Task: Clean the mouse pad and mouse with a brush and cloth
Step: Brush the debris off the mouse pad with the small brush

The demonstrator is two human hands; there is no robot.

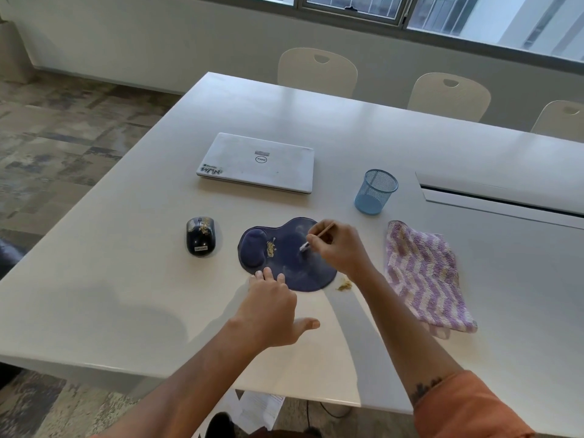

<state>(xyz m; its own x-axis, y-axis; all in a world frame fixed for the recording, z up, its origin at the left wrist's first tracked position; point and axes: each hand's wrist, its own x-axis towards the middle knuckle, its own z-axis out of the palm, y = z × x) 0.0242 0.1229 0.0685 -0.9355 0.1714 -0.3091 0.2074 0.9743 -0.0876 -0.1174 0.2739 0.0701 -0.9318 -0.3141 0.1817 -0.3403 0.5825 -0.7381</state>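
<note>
White table [395, 147], long, one corner at the far left. Closed laptop [257, 162] lies toward the far edge. Striped purple cloth [423, 273] lies flat to the right, near the front edge, untouched. Dark blue mouse pad [284, 267] sits mid-table, wrist cushion on its left side, a smear of yellowish crumbs beside the cushion. Blue mesh cup [376, 191] stands beyond the pad, toward the right. Black mouse [201, 236] rests just left of the pad, apart from it, crumbs on its top. A small heap of crumbs [344, 285] lies on the table off the pad's front right edge.

Left hand [271, 308]: fingers straight and together, tips pressing the pad's front edge to pin it; thumb splayed out.

Right hand [339, 248]: fingers curled, pinching a thin wooden brush [316, 238], white bristles down on the pad's middle.

Step in hand, as I read it: brushing the pad (roughly the first third of the job; the mouse is still dirty). Next move calls for carrying the bristles left to the crumbs by the cushion and sweeping them toward the front right heap, pad held steady. Mouse and cloth work come after.
</note>
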